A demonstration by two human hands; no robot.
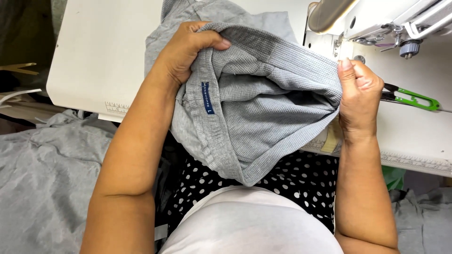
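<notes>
Grey garment (263,108) stretched btwn hands: left hand (188,49) grips its edge, right hand (360,89) pinches opp. edge.

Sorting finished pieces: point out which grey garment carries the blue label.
The waffle-knit garment stretched between both hands; its blue label shows inside. The grey pile shows none.

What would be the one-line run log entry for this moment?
left hand: grips grey waffle-knit garment | right hand: grips its other edge | garment: stretched open above white sewing table

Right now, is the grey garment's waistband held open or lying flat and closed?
Held open. The left hand and right hand pinch opposite edges of the grey garment, stretching the opening wide so its inside and blue label show.
</notes>
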